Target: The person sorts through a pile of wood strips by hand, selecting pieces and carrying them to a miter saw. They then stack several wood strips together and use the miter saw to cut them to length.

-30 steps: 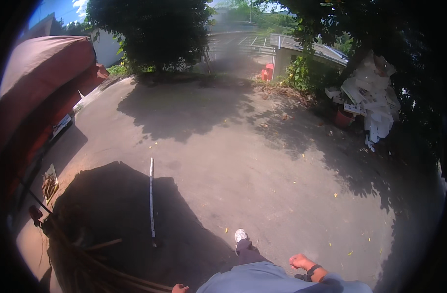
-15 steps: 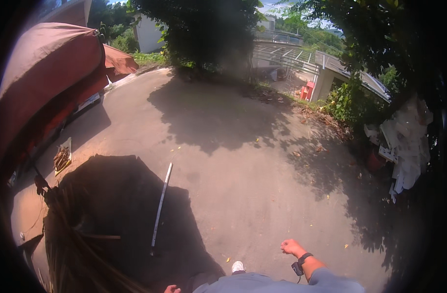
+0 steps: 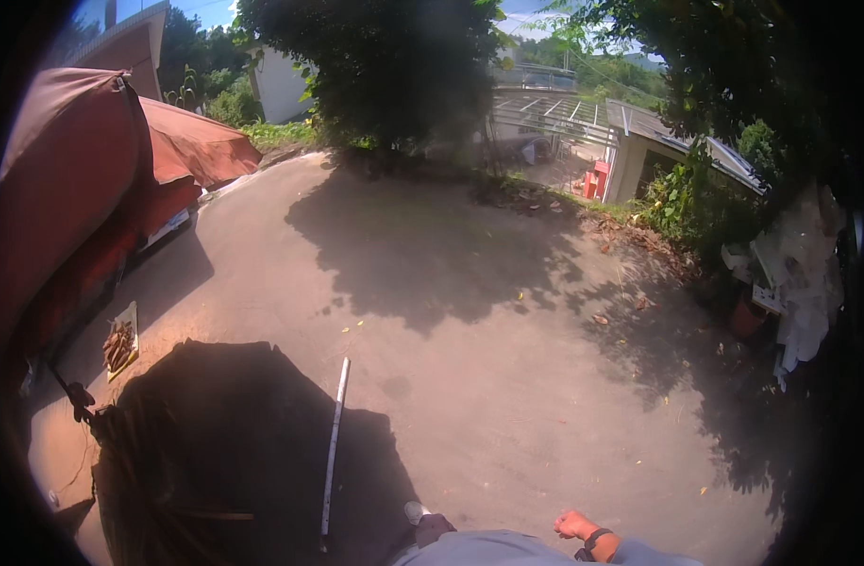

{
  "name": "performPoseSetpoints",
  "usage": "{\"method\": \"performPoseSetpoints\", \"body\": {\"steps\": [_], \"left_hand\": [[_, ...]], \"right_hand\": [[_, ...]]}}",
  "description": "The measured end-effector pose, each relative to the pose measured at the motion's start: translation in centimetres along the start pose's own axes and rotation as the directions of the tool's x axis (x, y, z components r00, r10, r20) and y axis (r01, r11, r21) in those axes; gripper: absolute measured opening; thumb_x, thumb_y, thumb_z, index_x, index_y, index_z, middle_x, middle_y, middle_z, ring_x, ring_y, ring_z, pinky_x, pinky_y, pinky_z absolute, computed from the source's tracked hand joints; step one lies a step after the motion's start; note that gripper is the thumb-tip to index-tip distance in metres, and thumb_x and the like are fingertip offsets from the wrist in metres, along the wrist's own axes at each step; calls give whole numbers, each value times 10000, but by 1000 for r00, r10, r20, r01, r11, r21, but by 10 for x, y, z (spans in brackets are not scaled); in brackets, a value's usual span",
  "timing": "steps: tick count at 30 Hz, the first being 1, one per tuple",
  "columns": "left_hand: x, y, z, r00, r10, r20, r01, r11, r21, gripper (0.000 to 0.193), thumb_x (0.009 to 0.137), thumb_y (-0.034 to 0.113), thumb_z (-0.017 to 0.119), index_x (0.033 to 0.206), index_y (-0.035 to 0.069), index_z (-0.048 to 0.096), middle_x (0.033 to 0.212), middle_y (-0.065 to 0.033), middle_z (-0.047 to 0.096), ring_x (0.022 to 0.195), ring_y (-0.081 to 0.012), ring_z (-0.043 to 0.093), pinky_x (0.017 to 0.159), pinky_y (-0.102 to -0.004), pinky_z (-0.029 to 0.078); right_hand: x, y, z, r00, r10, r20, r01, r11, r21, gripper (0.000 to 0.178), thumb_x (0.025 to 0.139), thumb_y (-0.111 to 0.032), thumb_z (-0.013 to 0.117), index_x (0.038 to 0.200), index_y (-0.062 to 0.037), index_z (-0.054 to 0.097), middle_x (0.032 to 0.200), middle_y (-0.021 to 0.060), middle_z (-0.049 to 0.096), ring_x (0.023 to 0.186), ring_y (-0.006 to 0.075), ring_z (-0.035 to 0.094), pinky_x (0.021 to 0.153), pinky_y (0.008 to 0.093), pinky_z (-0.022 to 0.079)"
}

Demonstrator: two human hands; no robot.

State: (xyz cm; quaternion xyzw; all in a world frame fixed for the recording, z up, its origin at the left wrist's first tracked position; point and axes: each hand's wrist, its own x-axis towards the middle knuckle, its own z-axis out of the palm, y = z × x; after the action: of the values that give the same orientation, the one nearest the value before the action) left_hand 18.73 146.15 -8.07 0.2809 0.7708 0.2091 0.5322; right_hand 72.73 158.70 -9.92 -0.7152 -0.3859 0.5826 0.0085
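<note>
Low on the right, my right hand (image 3: 573,524) hangs with its fingers curled in; nothing shows in it. A dark band (image 3: 597,538) circles that wrist. My left hand is out of the picture. To the left of my shoe (image 3: 416,512), a long thin white pole (image 3: 334,453) lies on the concrete, partly in a broad dark shadow. It is the nearest loose thing on the ground, and my right hand is well apart from it.
Red canopies (image 3: 78,179) hang low along the left, near a tray of brown, root-like pieces (image 3: 119,345). Dry fronds (image 3: 139,462) lie at lower left. A dark leafy tree (image 3: 385,75) stands ahead. At right are a pale heap (image 3: 805,274) and a reddish pot (image 3: 748,316).
The ground and the pole have shifted lower in view as I step forward, my other foot now showing. My left hand has dropped out of view; my right hand sits lower.
</note>
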Motion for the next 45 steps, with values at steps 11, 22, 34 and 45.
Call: {"method": "performPoseSetpoints", "body": {"steps": [11,22,34,45], "left_hand": [[143,165,-86,986,154,70,-155,988,16,400,837,249,580,1162,36,487,850,-57,580,749,-139,540,656,-294,453],[160,137,-168,998,-67,4,67,997,27,389,840,207,577,1170,25,478,857,-43,574,751,-114,539,676,-266,453],[103,176,-192,926,-179,-332,162,984,-79,406,793,200,635,1120,6,494,895,-95,607,835,-160,592,723,-282,477],[123,106,-134,964,-264,-38,264,964,-7,356,787,240,633,1083,67,536,861,-145,619,831,-312,605,705,-367,487]], "right_hand": [[30,-90,111,933,52,357,-68,997,30,188,810,-192,557,838,-35,657,771,102,642,681,198,617,609,325,496],[192,-337,122,974,41,224,-96,966,241,246,773,-10,572,1017,20,578,700,84,606,533,132,558,470,255,458],[242,-693,138,810,-301,503,308,949,73,363,765,-173,612,1064,21,543,849,60,600,730,140,587,657,262,480],[66,-957,306,-148,-692,707,598,507,620,658,583,-313,672,1078,92,516,883,140,596,809,223,586,780,327,449]]}}
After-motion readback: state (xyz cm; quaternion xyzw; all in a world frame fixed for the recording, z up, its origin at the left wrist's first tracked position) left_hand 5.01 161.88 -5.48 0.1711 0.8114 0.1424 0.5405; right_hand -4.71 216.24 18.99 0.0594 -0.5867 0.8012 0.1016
